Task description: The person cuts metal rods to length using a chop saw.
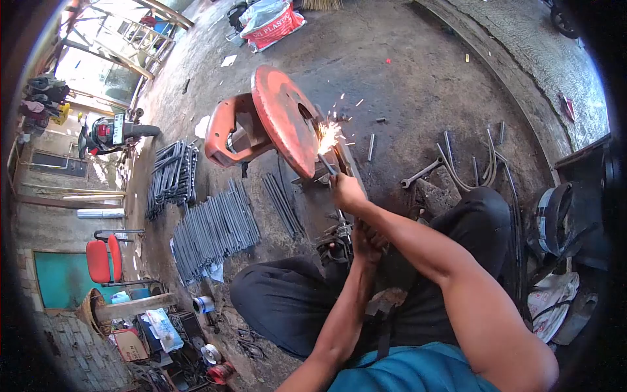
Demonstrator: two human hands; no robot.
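Observation:
In front of me stands an orange cut-off saw (pixel 287 124) with a large round guard and a loop handle. Bright sparks (pixel 330 135) fly at its right side. My right hand (pixel 349 194) is closed around a thin metal rod (pixel 326 163), whose far end reaches the sparks. Lower down, between my knees, my left hand (pixel 368 240) has its fingers curled, close to the metal clamp (pixel 339 232) of the saw's base. What that hand grips is hidden.
Stacked metal rods (pixel 219 225) and bundled dark bars (pixel 173 173) lie to the left. A wrench (pixel 421 173), cut pieces and bent rods lie to the right. Further off are a motorcycle (pixel 108 130), a red chair (pixel 101 261) and a red-and-white sack (pixel 274 26).

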